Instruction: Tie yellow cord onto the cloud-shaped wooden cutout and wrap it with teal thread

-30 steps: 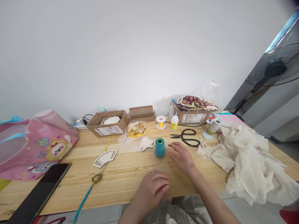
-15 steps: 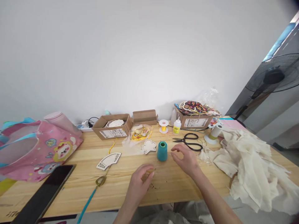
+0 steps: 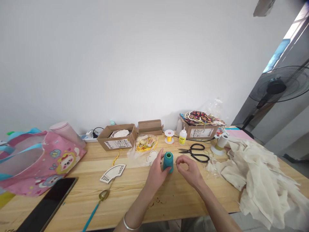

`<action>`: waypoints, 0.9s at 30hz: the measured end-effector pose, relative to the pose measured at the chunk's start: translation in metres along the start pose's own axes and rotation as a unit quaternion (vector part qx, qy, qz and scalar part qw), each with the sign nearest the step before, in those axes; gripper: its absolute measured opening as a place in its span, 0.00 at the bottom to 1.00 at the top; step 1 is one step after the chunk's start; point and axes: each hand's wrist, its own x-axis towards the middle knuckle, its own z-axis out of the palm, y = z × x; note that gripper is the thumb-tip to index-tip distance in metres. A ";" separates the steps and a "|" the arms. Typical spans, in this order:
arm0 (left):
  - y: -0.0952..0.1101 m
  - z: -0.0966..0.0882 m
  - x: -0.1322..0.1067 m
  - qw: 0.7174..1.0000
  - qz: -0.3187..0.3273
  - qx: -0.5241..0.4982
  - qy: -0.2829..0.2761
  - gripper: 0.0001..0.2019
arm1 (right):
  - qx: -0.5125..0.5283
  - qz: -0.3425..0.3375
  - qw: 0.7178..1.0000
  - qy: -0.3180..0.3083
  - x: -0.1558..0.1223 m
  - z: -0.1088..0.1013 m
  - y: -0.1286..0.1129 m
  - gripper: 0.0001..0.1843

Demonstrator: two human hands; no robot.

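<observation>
A teal cone of thread (image 3: pixel 168 161) stands upright on the wooden table in front of me. My left hand (image 3: pixel 156 174) is closed around its left side, with the thumb across the lower front. Just right of the cone, my right hand (image 3: pixel 190 170) holds thumb and forefinger together in a pinch; anything between the fingertips is too small to make out. Partly covered by my left hand is a pale flower-shaped wooden piece (image 3: pixel 152 157). Black-handled scissors (image 3: pixel 196 152) lie open beyond my right hand.
Behind are a thread spool (image 3: pixel 169 136), a glue bottle (image 3: pixel 182 136) and cardboard boxes (image 3: pixel 116 138). Cream cloth (image 3: pixel 256 174) is heaped on the right. At left lie a fan-shaped piece (image 3: pixel 113 173), a teal-tasselled cord (image 3: pixel 93 214), a phone (image 3: pixel 48 206) and a pink bag (image 3: pixel 62 161).
My left hand has moved forward and up from the table's front area and taken hold of the thread cone. My right hand stays beside it, its fingertips now pinched together.
</observation>
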 end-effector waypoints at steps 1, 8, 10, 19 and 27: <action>0.000 0.000 -0.001 1.000 -0.002 -0.002 0.000 0.34 | 0.023 0.019 1.000 -0.002 -0.001 -0.001 -0.001 0.04; -0.006 0.002 0.005 1.000 0.007 -0.006 0.019 0.35 | 0.386 0.191 0.900 -0.068 0.001 -0.009 -0.018 0.04; -0.009 0.003 0.011 1.000 -0.001 -0.011 0.022 0.35 | 0.487 0.220 0.842 -0.076 0.004 -0.014 -0.027 0.04; -0.012 0.010 0.025 0.998 0.012 -0.049 0.025 0.36 | 0.513 0.213 0.827 -0.083 0.006 -0.027 -0.068 0.07; -0.019 0.011 0.019 0.998 -0.003 -0.063 0.028 0.38 | 0.333 0.022 0.939 -0.089 0.070 -0.046 -0.104 0.08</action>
